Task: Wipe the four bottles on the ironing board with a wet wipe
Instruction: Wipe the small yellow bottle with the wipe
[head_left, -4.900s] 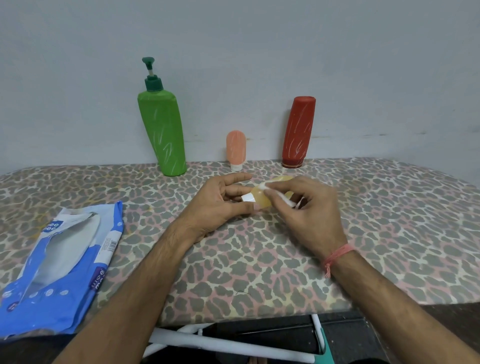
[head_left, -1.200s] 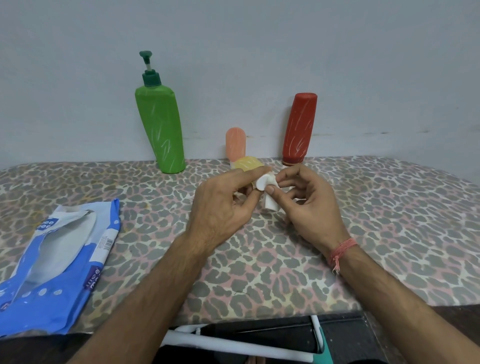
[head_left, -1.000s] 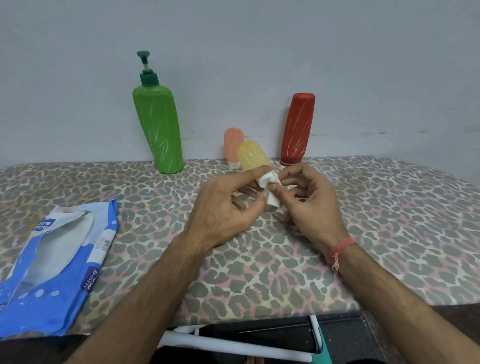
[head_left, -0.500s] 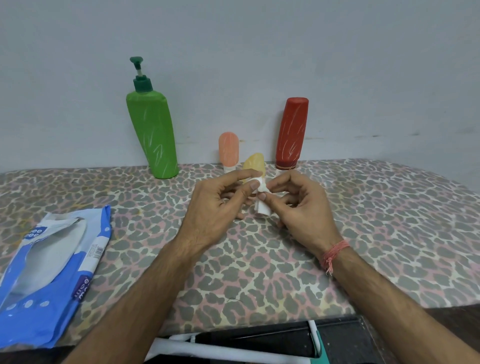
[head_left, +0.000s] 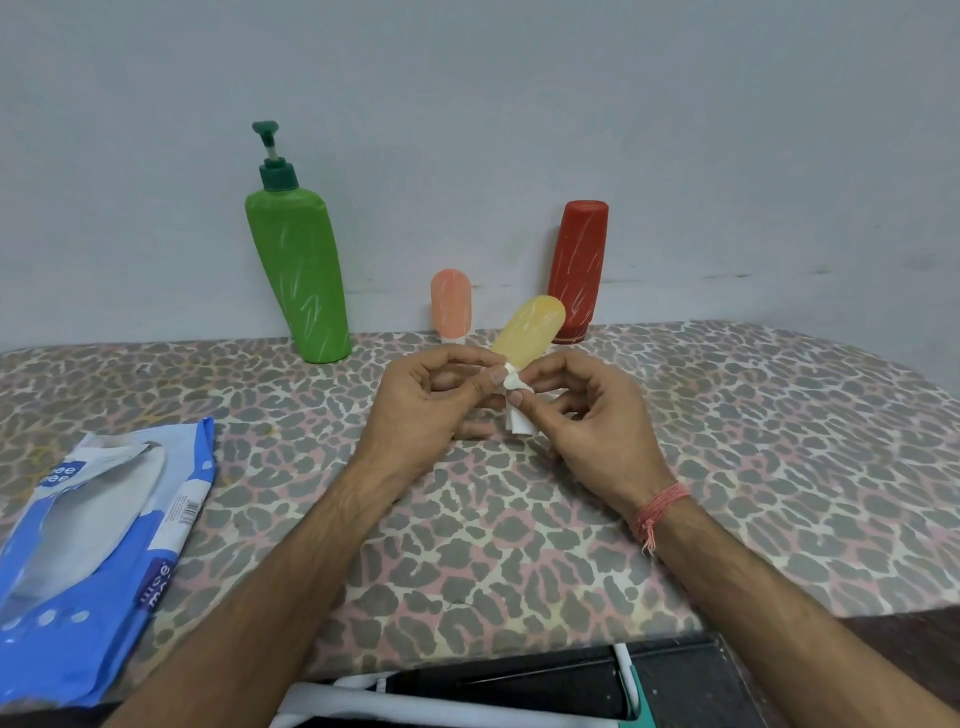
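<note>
My left hand (head_left: 426, 410) holds a small yellow bottle (head_left: 530, 331) by its lower end, tilted up and to the right above the board. My right hand (head_left: 587, 421) pinches a white wet wipe (head_left: 517, 410) against the bottle's cap end. At the back by the wall stand a tall green pump bottle (head_left: 298, 270), a small peach bottle (head_left: 451, 304) and a red bottle (head_left: 579, 270) standing on its cap.
The ironing board (head_left: 753, 467) has a leopard-print cover and fills the middle of the view. A blue wet-wipe pack (head_left: 88, 530) lies open at the left front. Below the near edge are the board's white frame (head_left: 395, 704) and a dark floor.
The yellow bottle went from lying low between my hands to tilted up with its rounded end raised. The wipe has stayed at the cap end, and both hands shifted slightly.
</note>
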